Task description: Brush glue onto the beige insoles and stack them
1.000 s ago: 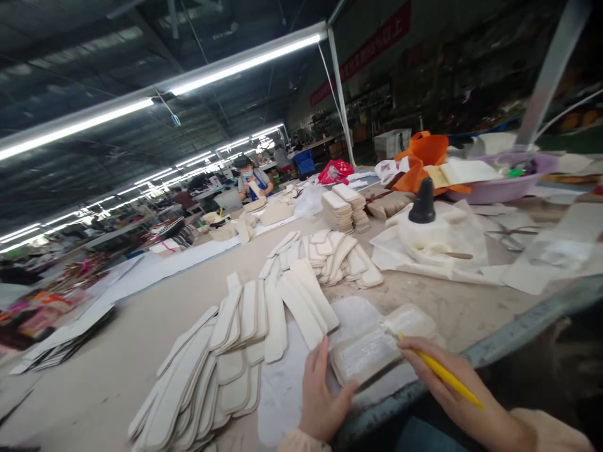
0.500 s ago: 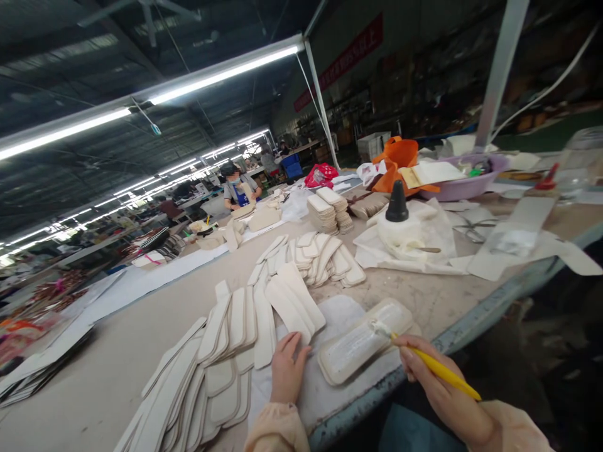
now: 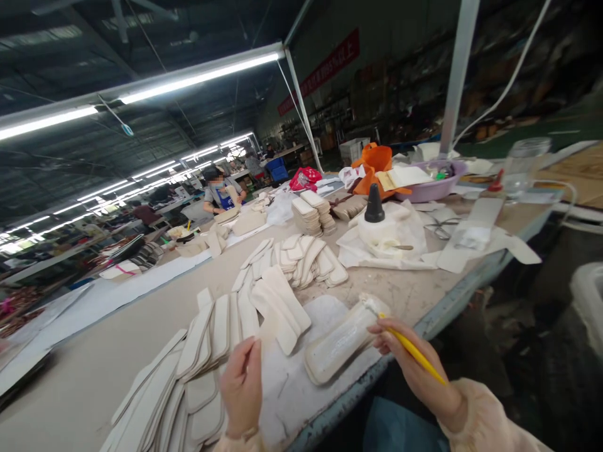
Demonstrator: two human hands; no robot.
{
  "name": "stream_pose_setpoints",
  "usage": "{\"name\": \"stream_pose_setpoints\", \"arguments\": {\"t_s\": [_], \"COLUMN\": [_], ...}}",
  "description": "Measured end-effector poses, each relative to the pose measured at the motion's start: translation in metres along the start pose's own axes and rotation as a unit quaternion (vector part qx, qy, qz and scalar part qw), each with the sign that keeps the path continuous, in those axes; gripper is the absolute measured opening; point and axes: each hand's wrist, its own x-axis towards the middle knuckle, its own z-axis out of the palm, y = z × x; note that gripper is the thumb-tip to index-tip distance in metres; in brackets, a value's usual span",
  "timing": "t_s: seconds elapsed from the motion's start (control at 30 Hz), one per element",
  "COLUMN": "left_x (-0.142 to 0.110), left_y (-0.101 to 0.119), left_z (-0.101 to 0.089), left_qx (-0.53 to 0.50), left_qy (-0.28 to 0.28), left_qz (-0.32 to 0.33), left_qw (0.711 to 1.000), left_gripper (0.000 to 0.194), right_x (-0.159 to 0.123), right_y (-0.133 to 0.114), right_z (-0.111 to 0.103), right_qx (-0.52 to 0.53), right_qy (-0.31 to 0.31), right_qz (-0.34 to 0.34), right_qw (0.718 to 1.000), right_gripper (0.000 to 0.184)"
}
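Right hand was wrapped round a yellow brush, tip on a glossy-topped panel nearer the wearer than the black cone. Left hand, left of the cone, half-curled; hold unclear. Unpinned, the panel could have skidded under brushing.

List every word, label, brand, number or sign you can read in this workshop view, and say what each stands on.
"%以上": on the red banner in the background; the number before it looks like 95 or 85, and the characters further left are too blurred to read.
Pale marks on the co-worker's blue apron: too small to read.
Yellow-handled brush in the right hand: no lettering can be made out.
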Motion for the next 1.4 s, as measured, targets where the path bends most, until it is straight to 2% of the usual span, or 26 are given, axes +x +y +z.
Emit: {"name": "stream_pose_setpoints", "arguments": {"t_s": [0.03,0.1,0.2,0.3,0.37,0.47,0.57,0.63,0.8,0.97,1.4], "left_x": [-0.001,-0.005,-0.015,-0.027,-0.033,-0.037,-0.036,-0.037,-0.043,-0.048,-0.048], "left_y": [0.014,0.043,0.072,0.077,0.071,0.056,0.039,0.03,0.014,0.005,0.009], "left_z": [-0.006,-0.012,-0.005,0.015,0.029,0.043,0.05,0.054,0.064,0.07,0.071], "left_qx": [-0.056,-0.212,-0.357,-0.389,-0.369,-0.28,-0.209,-0.178,-0.104,-0.054,0.022], "left_qy": [0.021,0.046,0.002,-0.051,-0.091,-0.171,-0.211,-0.219,-0.23,-0.242,-0.254], "left_qz": [-0.037,-0.09,-0.166,-0.25,-0.289,-0.294,-0.293,-0.298,-0.285,-0.257,-0.218], "left_qw": [0.998,0.972,0.919,0.885,0.879,0.898,0.909,0.912,0.925,0.934,0.942], "left_gripper": [0.022,0.022,0.026,0.03,0.03,0.026,0.024,0.025,0.018,0.017,0.016], "right_x": [0.004,0.015,0.029,0.038,0.043,0.053,0.065,0.07,0.071,0.073,0.076], "right_y": [-0.003,-0.009,-0.015,-0.021,-0.023,-0.021,-0.012,-0.004,0.012,0.023,0.039], "right_z": [0.001,0.004,0.006,0.005,0.001,-0.008,-0.016,-0.018,-0.016,-0.018,-0.02], "right_qx": [0.016,0.066,0.147,0.169,0.129,-0.012,-0.175,-0.235,-0.283,-0.315,-0.35], "right_qy": [0.011,0.027,0.027,0.025,0.035,0.059,0.051,0.028,-0.008,-0.016,-0.034], "right_qz": [0.01,0.035,0.075,0.096,0.08,0.009,-0.063,-0.086,-0.067,-0.063,-0.061], "right_qw": [1.0,0.997,0.986,0.981,0.988,0.998,0.981,0.968,0.957,0.947,0.934], "right_gripper": [0.022,0.021,0.024,0.028,0.034,0.036,0.029,0.026,0.024,0.025,0.027]}}
